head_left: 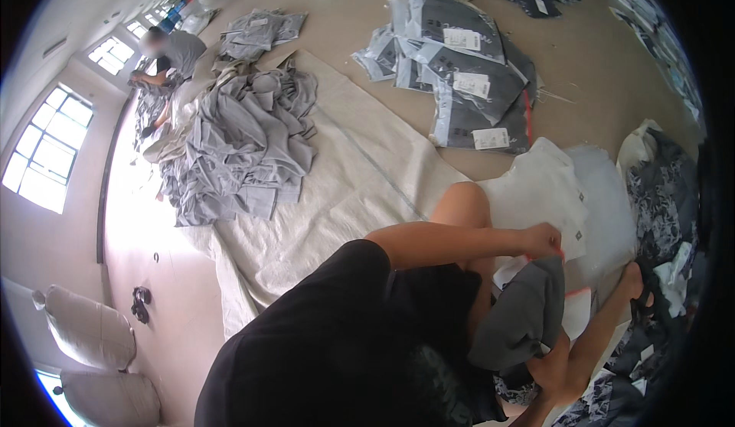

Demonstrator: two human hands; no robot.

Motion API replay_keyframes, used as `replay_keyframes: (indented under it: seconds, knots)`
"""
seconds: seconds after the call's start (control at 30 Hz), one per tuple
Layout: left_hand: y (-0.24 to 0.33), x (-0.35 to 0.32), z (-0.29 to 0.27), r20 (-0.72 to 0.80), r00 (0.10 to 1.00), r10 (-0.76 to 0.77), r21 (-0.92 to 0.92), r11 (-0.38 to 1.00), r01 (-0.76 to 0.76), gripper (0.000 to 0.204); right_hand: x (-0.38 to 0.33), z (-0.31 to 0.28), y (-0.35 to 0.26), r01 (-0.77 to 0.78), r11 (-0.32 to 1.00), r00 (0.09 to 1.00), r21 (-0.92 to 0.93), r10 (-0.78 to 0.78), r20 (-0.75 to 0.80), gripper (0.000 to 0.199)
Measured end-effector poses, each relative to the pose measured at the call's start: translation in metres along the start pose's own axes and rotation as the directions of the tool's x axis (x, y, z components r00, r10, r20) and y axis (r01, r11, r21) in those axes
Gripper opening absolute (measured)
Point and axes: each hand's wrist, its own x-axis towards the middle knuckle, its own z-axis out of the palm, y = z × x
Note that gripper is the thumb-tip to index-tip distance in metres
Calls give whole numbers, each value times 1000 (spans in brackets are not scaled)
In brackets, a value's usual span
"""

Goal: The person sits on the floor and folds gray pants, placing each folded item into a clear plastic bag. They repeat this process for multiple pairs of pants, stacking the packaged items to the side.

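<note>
Floor bears 2 stuffed sacks and 1 pale sheet; near its right edge, 1 grey garment is between left hand, fingers closed on 1 red edge, and right hand, grip I cannot tell.

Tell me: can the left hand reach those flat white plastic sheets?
Probably yes: the sheets lie beside the left hand, nothing between, though its grip seems busy with soft, dark grey cloth.

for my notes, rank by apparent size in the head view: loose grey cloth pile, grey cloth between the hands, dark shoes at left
Largest to smallest:
loose grey cloth pile
held grey cloth
dark shoes
</note>
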Motion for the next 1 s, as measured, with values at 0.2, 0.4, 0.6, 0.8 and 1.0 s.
replay_keyframes:
  seconds: [0.2, 0.4, 0.6, 0.8, 1.0]
  knots:
    - [57, -23, -17, -501, 769, 398, 197, 917, -346, 16, -14, 9, 30, -61, 993, 995, -105, 52, -84, 59]
    - [143, -91, -12, -79, 761, 643, 227, 755, -615, 15, 2, -23, 119, -38, 990, 890, 134, 95, -446, 69]
    - [119, -105, 9, -106, 683, 722, 374, 666, -646, 15, 23, -39, 113, -79, 991, 862, 104, 120, -493, 68]
    - [88, -118, 49, 14, 474, 880, 761, 298, -576, 19, 23, 0, 93, -141, 962, 945, -235, 60, -322, 68]
    - [61, -106, 46, 283, 455, 845, 827, 25, -561, 15, 20, 25, 99, -226, 972, 927, -60, 195, -319, 52]
